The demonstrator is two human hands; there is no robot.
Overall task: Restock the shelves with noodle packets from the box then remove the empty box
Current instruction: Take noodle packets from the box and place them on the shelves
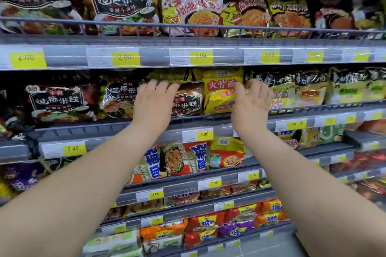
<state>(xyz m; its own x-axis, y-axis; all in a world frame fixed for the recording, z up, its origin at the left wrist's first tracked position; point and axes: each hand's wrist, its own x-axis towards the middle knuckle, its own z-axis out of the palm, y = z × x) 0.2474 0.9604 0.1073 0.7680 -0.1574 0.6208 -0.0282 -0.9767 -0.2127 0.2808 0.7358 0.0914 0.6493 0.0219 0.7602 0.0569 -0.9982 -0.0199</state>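
Both my arms reach up to the second shelf from the top. My left hand (154, 102) lies with straight fingers on a brown and black noodle packet (187, 100) that leans on the shelf's front rail. My right hand (251, 102) is spread with relaxed fingers beside a yellow noodle packet (221, 94); whether it touches the packet I cannot tell. Neither hand holds anything. The box is not in view.
Grey wire-fronted shelves (188, 41) run the full width, stacked above and below. Each is packed with noodle packets, black ones (60, 102) at the left, green and yellow ones (313, 89) at the right. Yellow price tags (201, 57) line the shelf edges.
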